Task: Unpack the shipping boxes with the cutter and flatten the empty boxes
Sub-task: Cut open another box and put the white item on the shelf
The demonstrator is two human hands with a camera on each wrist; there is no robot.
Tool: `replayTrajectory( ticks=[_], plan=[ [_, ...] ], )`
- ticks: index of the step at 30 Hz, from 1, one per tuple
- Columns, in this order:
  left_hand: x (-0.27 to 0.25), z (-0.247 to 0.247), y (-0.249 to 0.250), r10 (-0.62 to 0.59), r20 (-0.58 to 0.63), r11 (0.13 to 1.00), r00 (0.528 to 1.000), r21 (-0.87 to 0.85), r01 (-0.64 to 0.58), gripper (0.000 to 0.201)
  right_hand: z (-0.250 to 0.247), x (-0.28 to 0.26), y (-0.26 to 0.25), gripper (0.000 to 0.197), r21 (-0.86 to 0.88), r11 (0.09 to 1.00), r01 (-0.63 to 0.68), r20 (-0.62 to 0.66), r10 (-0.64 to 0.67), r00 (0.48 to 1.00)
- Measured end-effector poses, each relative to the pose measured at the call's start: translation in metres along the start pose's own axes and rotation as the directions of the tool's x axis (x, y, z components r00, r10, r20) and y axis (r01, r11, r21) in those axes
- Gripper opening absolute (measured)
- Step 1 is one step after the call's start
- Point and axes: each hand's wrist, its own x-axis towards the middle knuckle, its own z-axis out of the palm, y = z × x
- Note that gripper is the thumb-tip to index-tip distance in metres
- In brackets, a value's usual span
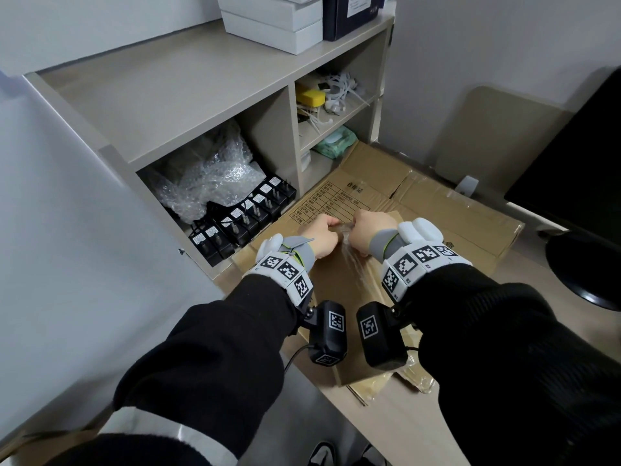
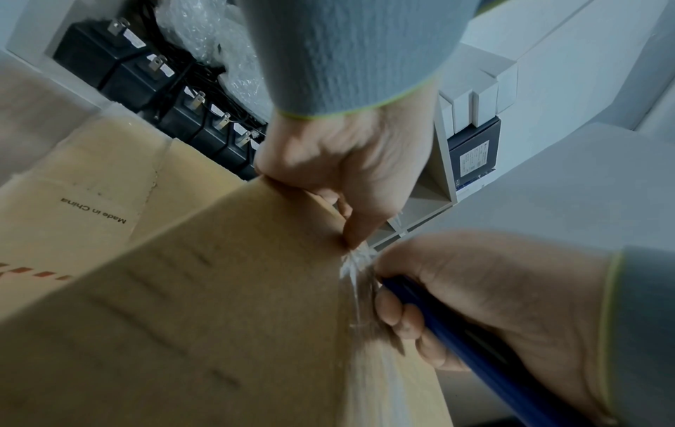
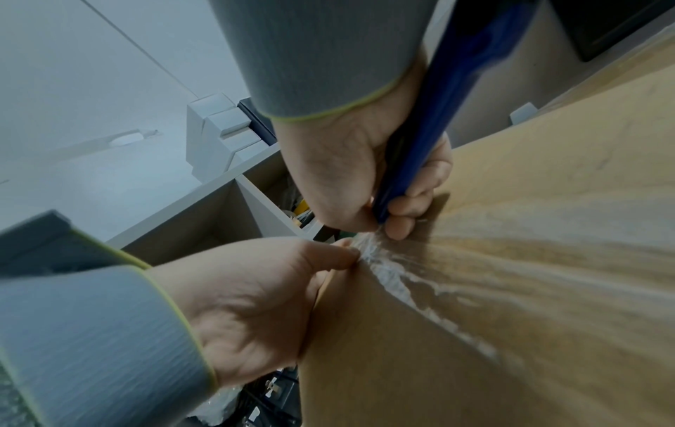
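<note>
A brown cardboard box (image 1: 339, 287) lies on the desk in front of me, with a strip of clear tape (image 1: 353, 260) running down its middle seam. The tape is crumpled white at the far end (image 3: 376, 260). My left hand (image 1: 319, 234) pinches the box's far edge right beside the tape end, thumb on top (image 2: 359, 231). My right hand (image 1: 368, 230) grips a blue cutter (image 3: 434, 121) in a fist, its tip down at the tape end; the blade is hidden. Both hands nearly touch.
Flattened cardboard (image 1: 453, 210) lies under and behind the box. The shelf unit (image 1: 188, 95) to the left holds black power adapters (image 1: 242, 220), bubble wrap (image 1: 215, 173) and white boxes (image 1: 272, 21) on top. A black monitor (image 1: 578, 169) stands at the right.
</note>
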Motion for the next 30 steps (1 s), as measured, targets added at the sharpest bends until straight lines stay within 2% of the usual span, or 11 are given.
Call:
replayTrajectory(
  ticks=[9,14,17,23,30],
  plan=[
    [0.0,-0.001,0.002,-0.025,0.006,0.998,1.0,0.054,0.024,0.031,0.0,-0.028,0.003,0.022,-0.074,0.994,0.083,0.049,-0.08,0.996],
    [-0.001,0.001,0.001,-0.028,-0.005,0.999,1.0,0.043,0.028,0.029,0.001,-0.04,0.004,0.033,-0.043,0.993,0.107,0.044,-0.106,0.993],
    [0.001,0.002,0.0,-0.028,-0.023,0.999,0.999,0.042,0.029,0.033,0.007,-0.04,0.008,0.019,0.012,0.997,0.074,0.04,-0.074,0.996],
    [0.002,0.003,0.002,-0.011,-0.014,0.997,1.0,0.071,0.012,0.032,0.011,-0.059,0.013,0.03,-0.021,0.997,0.068,0.06,-0.067,0.996],
    [0.002,-0.001,0.001,0.015,-0.022,0.994,1.0,0.104,-0.013,0.034,0.032,-0.077,0.022,0.027,-0.015,1.0,-0.005,0.08,0.007,0.997]
  ],
)
